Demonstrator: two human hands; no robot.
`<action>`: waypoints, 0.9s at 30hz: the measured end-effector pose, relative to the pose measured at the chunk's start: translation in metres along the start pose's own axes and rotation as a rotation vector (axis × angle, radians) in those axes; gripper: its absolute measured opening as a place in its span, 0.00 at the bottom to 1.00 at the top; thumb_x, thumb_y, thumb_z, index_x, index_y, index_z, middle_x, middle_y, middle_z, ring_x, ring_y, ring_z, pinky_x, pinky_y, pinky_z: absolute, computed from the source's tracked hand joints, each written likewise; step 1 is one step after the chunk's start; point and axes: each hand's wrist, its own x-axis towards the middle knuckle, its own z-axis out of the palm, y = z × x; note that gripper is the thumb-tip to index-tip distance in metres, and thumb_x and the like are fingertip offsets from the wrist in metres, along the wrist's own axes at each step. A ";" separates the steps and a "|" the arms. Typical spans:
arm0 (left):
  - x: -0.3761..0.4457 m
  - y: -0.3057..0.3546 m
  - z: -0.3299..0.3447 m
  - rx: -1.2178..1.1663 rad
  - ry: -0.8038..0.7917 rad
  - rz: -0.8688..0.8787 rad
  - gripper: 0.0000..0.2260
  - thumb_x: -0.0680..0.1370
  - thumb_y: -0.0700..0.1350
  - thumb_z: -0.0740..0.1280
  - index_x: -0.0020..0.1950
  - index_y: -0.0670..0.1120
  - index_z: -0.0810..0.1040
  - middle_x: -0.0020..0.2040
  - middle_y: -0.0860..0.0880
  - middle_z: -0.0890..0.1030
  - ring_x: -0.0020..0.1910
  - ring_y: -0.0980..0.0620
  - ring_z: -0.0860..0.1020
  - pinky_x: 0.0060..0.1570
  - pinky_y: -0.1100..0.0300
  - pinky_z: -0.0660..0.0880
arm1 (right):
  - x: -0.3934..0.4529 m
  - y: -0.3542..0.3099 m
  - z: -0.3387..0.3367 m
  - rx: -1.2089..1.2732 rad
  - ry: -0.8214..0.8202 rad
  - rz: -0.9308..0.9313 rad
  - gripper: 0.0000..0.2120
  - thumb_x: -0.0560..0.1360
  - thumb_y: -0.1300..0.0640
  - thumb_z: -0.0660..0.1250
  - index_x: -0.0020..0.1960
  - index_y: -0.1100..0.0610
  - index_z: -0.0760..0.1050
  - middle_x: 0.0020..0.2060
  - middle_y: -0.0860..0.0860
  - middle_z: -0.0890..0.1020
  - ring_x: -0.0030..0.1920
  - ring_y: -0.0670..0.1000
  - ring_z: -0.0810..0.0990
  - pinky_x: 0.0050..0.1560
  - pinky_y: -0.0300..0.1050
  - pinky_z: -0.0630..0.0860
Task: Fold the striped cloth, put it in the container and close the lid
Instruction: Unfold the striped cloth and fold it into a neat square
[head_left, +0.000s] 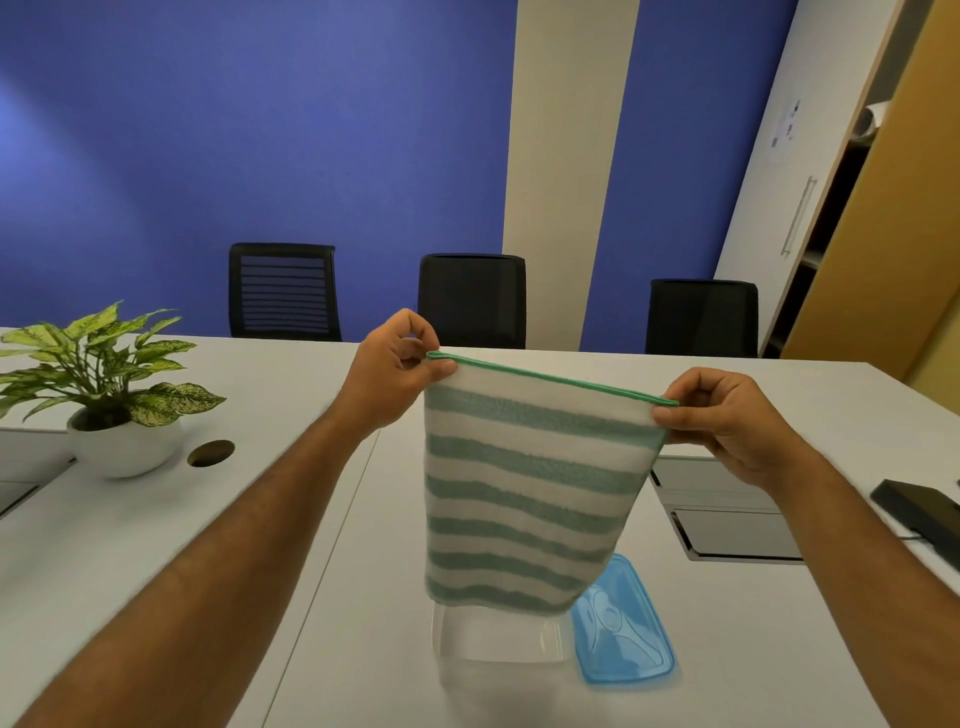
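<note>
The striped cloth, white with green bands and a green hem, hangs in the air above the table, doubled over with its fold at the bottom. My left hand pinches its top left corner and my right hand pinches its top right corner. Below the cloth stands the clear plastic container, its upper part hidden by the hanging cloth. The blue lid lies flat on the table to the right of the container, touching or just beside it.
A potted plant in a white bowl sits at the left, beside a round cable hole. Metal cable hatches and a black device lie at the right. Three black chairs stand behind the white table.
</note>
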 end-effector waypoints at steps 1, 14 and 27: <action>0.000 -0.001 0.000 0.009 -0.004 -0.007 0.12 0.75 0.39 0.73 0.42 0.52 0.71 0.48 0.42 0.84 0.46 0.46 0.83 0.42 0.65 0.79 | 0.001 -0.002 0.000 -0.070 0.010 -0.012 0.07 0.62 0.57 0.77 0.38 0.56 0.82 0.41 0.54 0.87 0.45 0.58 0.87 0.38 0.46 0.85; 0.001 -0.011 0.000 0.107 0.062 -0.052 0.12 0.76 0.39 0.72 0.57 0.46 0.74 0.54 0.43 0.83 0.49 0.49 0.81 0.44 0.67 0.77 | 0.005 -0.014 0.011 -0.231 -0.023 -0.091 0.12 0.62 0.55 0.78 0.45 0.56 0.84 0.44 0.55 0.87 0.46 0.58 0.87 0.43 0.47 0.85; -0.005 -0.016 0.001 0.192 0.070 -0.029 0.15 0.75 0.38 0.73 0.39 0.54 0.70 0.41 0.54 0.80 0.39 0.54 0.79 0.37 0.74 0.75 | 0.009 0.010 0.020 -0.708 0.180 -0.203 0.11 0.69 0.59 0.77 0.51 0.57 0.84 0.43 0.51 0.85 0.44 0.49 0.85 0.48 0.47 0.83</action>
